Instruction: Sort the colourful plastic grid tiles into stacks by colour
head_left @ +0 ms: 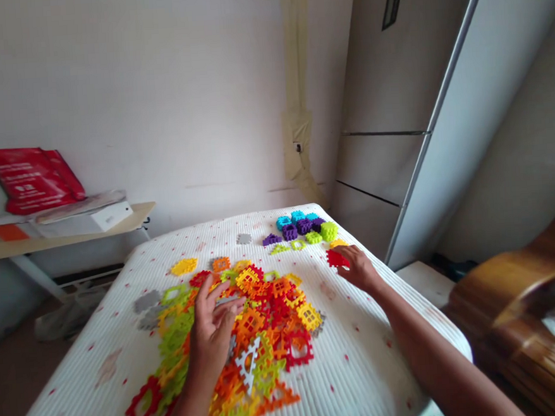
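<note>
A heap of flat interlocking plastic tiles [261, 323], mostly orange, yellow, red and green, covers the middle of a white cloth-covered table [364, 354]. My left hand [213, 330] rests over the heap with its fingers pinching a grey tile [227, 299]. My right hand [358, 267] is out at the table's right edge, its fingers closed on a red tile [336, 259]. A joined row of blue, purple and green tiles [302, 226] lies at the far right corner, just beyond that hand.
Loose grey tiles [146, 306] and a yellow one [183, 266] lie left of the heap. A side shelf [65, 232] with a red bag [33, 177] and boxes stands at the left. A tall fridge [395, 117] is right behind the table, a wooden chair [517, 305] at the right.
</note>
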Motion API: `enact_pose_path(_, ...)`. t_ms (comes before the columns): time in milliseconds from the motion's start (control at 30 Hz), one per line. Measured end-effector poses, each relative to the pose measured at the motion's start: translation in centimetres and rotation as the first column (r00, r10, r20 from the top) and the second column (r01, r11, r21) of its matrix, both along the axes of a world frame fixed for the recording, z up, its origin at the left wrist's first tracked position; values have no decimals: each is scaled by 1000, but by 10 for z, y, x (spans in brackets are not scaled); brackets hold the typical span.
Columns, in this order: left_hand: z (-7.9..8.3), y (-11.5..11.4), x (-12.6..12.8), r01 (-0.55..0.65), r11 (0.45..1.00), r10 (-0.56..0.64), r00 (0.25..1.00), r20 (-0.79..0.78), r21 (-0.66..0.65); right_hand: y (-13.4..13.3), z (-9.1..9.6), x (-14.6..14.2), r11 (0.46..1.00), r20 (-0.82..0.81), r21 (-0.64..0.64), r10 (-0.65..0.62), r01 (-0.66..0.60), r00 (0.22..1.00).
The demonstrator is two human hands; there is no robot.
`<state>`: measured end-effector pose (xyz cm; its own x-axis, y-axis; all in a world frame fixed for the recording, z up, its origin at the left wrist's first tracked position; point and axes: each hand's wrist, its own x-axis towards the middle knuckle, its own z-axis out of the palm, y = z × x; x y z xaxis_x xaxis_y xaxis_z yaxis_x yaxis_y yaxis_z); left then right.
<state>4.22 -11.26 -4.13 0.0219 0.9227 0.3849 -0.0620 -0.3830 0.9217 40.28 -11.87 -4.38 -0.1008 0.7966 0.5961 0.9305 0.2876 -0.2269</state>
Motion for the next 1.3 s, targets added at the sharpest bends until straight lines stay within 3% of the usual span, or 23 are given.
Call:
enact_pose_path(100, 0, 1, 0, -8, 1000, 8, 1000, 9, -1, 0, -12, 39, 998, 21, -19, -58, 59, 998)
enact_pose_path(233, -1, 3, -2, -17, 1000, 17, 1000, -3, -4, 4, -22, 64, 991, -2, -93, -99, 99, 995)
enact_pose_path(400, -3, 4, -3, -15, 1000, 15, 1000, -15, -4, 12, -29, 73, 979, -43, -188, -89, 79, 995)
enact_pose_path(667, -4, 5, -4, -11, 1000, 11, 1000, -23, 4, 12, -34, 75, 970, -129, -232, 40, -70, 991)
enact_pose_path(800, -4, 5, -4, -22, 1000, 22, 999, -24, 8, 11, -36, 73, 983, -102, -176, -80, 61, 992)
enact_pose_path(900, -4, 5, -4, -24, 1000, 24, 1000, -15, 5, 9, -34, 66, 961, -97, -177, -233, 213, 968)
enact_pose_path(1067, -3, 4, -3, -17, 1000, 17, 1000, -12, 8, 7, -26, 39, 822, 44, -241, -522, 516, 852)
enact_pose_path(1200, -3, 4, -4, -33, 999, 34, 999, -27, 6, 11, -21, 21, 732, 152, -277, -606, 622, 781)
enact_pose_path(1300, -1, 4, -5, -51, 999, 51, 998, -22, 9, 13, -20, 17, 715, 190, -280, -612, 640, 767)
